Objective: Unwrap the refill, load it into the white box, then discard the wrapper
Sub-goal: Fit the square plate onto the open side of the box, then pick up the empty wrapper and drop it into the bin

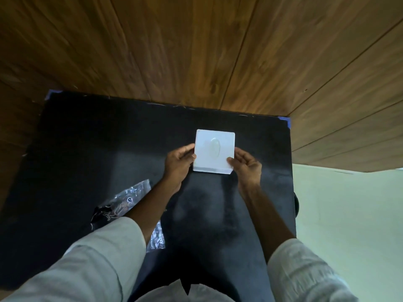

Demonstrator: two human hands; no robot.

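A square white box (pixel 214 149) with an oval slot in its top sits on the black table (pixel 87 138), toward the far middle. My left hand (pixel 177 163) grips its left side, thumb on the top face. My right hand (pixel 247 163) holds its right near corner, thumb on top. A crumpled clear plastic wrapper (pixel 128 198) lies on the table to the near left, partly hidden under my left forearm. The refill itself is not visible.
A wooden panelled wall (pixel 196 51) stands right behind the table's far edge. Blue tape marks the far corners (pixel 287 122). A pale floor (pixel 349 214) shows beyond the table's right edge.
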